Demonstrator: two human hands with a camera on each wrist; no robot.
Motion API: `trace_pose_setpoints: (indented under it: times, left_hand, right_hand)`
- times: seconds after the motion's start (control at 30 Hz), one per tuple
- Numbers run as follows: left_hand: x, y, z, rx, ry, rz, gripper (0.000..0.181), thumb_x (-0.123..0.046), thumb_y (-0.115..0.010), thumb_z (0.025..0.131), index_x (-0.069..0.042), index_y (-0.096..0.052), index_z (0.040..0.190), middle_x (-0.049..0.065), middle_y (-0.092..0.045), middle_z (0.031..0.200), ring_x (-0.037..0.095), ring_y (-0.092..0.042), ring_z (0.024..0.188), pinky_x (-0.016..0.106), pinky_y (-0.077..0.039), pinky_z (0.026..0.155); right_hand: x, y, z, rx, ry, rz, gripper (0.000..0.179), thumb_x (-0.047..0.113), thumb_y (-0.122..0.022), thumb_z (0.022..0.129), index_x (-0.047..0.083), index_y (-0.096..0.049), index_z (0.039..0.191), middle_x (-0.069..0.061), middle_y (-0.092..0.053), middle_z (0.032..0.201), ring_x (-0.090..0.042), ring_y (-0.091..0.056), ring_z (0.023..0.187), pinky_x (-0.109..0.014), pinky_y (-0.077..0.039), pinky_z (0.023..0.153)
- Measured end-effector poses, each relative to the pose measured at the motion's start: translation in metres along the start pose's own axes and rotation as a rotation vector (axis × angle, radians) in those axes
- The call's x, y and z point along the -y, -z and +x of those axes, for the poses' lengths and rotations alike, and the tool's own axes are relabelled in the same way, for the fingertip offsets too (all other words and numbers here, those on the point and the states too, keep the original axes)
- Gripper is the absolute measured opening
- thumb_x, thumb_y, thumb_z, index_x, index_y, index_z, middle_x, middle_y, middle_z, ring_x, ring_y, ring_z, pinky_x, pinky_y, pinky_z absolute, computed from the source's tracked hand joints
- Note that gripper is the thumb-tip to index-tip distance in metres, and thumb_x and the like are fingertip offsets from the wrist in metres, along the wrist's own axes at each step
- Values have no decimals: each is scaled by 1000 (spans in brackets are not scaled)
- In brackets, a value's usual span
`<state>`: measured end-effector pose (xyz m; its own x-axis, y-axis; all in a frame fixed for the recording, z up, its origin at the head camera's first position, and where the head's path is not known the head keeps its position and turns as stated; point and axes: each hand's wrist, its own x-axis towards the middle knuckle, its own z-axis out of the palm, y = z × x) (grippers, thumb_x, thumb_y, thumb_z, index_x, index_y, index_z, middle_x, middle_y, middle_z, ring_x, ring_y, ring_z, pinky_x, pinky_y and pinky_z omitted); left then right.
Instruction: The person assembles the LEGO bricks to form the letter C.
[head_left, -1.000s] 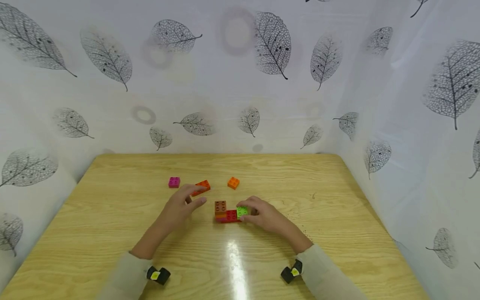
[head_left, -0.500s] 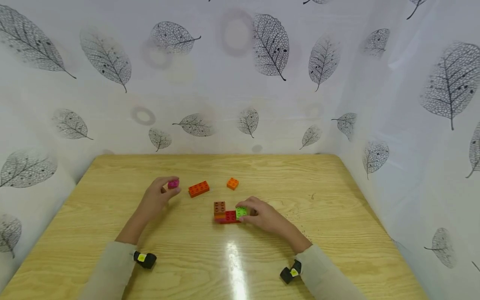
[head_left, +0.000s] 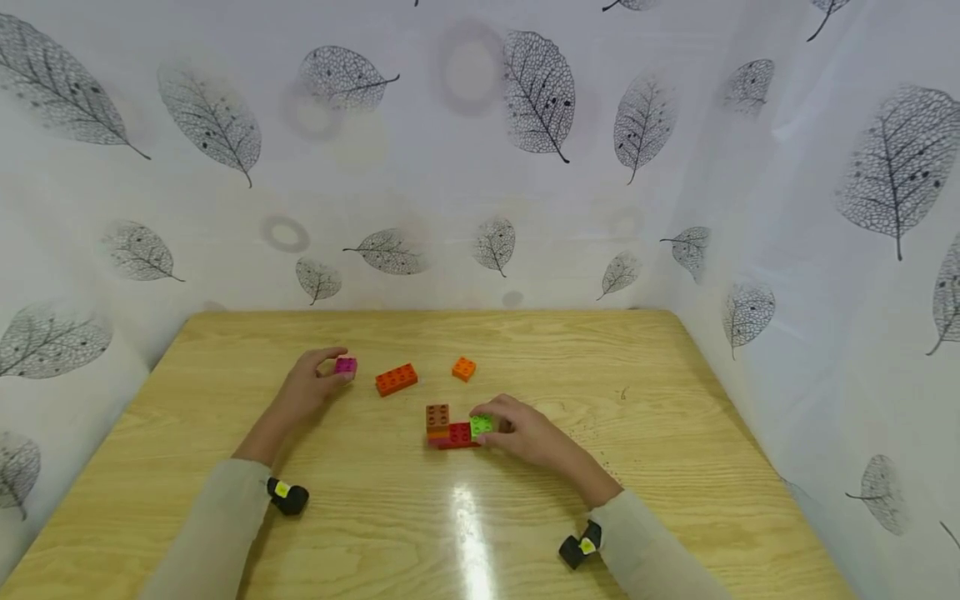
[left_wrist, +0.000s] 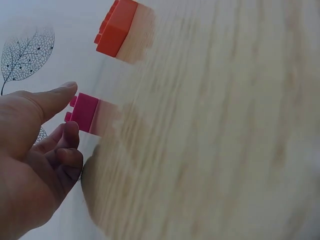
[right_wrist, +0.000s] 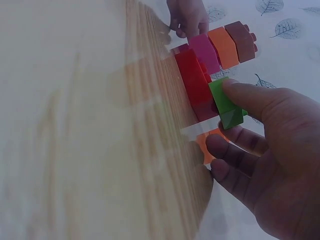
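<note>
My right hand (head_left: 528, 429) pinches a small lime-green building brick (right_wrist: 226, 102) between thumb and fingers, at the right end of a longer red brick (right_wrist: 195, 85). At the red brick's left end rises a stack of magenta (right_wrist: 204, 52), orange (right_wrist: 223, 47) and brown (head_left: 438, 417) bricks. Farther left, my left hand (head_left: 306, 385) is around a loose magenta brick (left_wrist: 84, 112) standing on the table. In the left wrist view its thumb and fingertips lie on either side of that brick, with a gap at the thumb.
An orange-red long brick (head_left: 396, 380) lies just right of the left hand. A small orange brick (head_left: 463, 369) sits behind the red brick. The wooden table (head_left: 375, 517) ends at a leaf-patterned curtain (head_left: 420, 167) at the back and sides.
My left hand has gone left from over the orange-red brick to the loose magenta brick, and its fingers have spread slightly there. The right hand keeps its place on the green brick.
</note>
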<state>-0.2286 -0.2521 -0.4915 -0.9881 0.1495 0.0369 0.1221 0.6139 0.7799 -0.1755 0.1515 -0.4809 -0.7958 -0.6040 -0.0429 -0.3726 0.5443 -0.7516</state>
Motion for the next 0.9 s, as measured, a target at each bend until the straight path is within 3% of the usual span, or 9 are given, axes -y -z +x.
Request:
trace_pose_setpoints:
  times: [0.13,0.3,0.67,0.9]
  left_hand:
    - [1,1,1,32,15,-16,54,-14,-64,100,2,-45,148,33,-35,150,45,-44,127,58,-41,102]
    - [0,2,2,56,19,-12,52,-14,-63,100,2,-45,147,33,-36,150,50,-41,134,63,-38,107]
    - [1,1,1,21,12,38,46,-18,-63,101,2,-53,140,32,-45,144,45,-49,123,60,-40,103]
    - [0,0,-5,24,37,28,47,-20,-65,100,0,-54,141,28,-49,143,35,-54,108,49,-43,94]
  right_hand:
    - [0,0,0,-2,0,0,44,35,-67,98,20,-60,139,9,-57,108,-10,-55,81,-28,-51,70]
    - [1,0,0,-3,6,-5,44,33,-67,98,20,-60,139,9,-58,109,-10,-55,81,-28,-51,70]
    - [0,-1,1,4,7,-4,44,34,-67,98,19,-60,139,8,-57,109,-9,-55,81,-27,-51,70]
    - [1,0,0,1,13,0,44,33,-67,98,19,-60,139,8,-57,109,-10,-54,80,-27,-50,69]
